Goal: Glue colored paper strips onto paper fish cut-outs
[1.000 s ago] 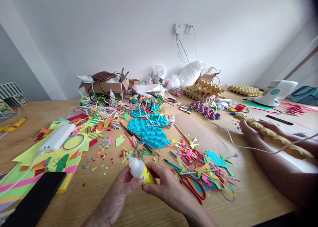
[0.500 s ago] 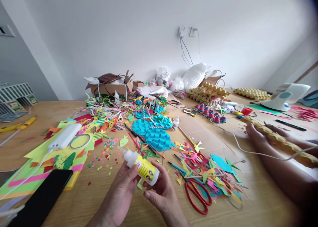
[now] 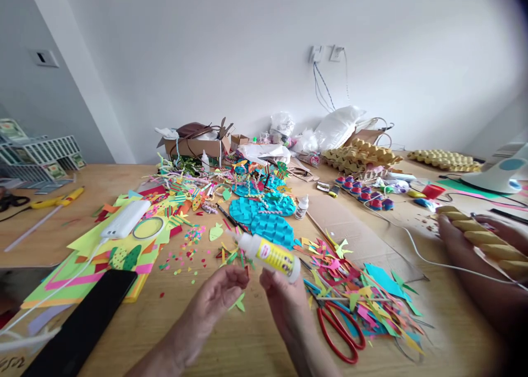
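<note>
A white glue bottle (image 3: 275,257) with a yellow label and a narrow nozzle is held in my right hand (image 3: 286,300), its tip pointing up and to the left. The bottle is slightly blurred. Just left of it, my left hand (image 3: 216,297) is off the bottle, its fingers loosely curled with nothing visible in them. A green paper fish (image 3: 215,231) and a green paper scrap (image 3: 239,302) lie on the table near my hands. Beyond them are blue woven-paper ovals (image 3: 270,230). Red-handled scissors (image 3: 340,333) rest to the right of my right hand.
Paper scraps (image 3: 375,294) surround the scissors. At right, another person's hands hold a yellow egg-carton strip (image 3: 480,236), with a white cable (image 3: 406,231) nearby. A black phone (image 3: 82,327), coloured paper sheets (image 3: 61,280) and a white power bank (image 3: 126,219) lie at left.
My left hand has let go of the glue bottle, which is now in my right hand alone and further right and higher. The camera view has swung left.
</note>
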Demonstrator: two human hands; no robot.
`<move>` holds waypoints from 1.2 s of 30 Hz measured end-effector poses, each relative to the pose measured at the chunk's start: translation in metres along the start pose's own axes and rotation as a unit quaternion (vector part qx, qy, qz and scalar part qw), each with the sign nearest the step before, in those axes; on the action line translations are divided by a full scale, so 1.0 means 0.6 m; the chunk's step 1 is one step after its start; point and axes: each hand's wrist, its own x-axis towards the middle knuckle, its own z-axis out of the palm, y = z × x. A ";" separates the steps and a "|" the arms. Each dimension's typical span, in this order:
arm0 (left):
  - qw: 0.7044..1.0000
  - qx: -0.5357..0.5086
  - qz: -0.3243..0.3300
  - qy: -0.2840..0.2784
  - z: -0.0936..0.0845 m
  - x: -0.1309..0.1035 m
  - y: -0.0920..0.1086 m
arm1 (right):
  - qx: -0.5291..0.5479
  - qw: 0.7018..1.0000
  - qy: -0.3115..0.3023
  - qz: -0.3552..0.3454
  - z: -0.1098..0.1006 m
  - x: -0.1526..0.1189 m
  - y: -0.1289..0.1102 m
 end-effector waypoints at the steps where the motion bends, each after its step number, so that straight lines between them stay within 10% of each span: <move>1: 0.996 0.091 0.006 -0.007 -0.021 -0.007 -0.008 | -0.005 1.000 -0.004 -0.001 -0.001 0.008 -0.011; 7: 0.845 0.517 0.121 -0.061 -0.122 -0.057 -0.070 | -0.009 1.000 -0.006 0.021 -0.016 0.034 -0.043; 14: 0.741 0.640 0.130 -0.158 -0.124 -0.069 -0.088 | -0.005 0.997 -0.002 0.083 -0.030 0.050 -0.037; 26: 0.702 0.693 0.106 -0.122 -0.074 -0.057 -0.098 | -0.116 0.980 -0.107 0.120 -0.031 0.076 -0.026; 36: 0.720 0.655 0.183 -0.135 -0.118 -0.065 -0.098 | -0.221 0.958 -0.167 0.068 -0.045 0.069 -0.001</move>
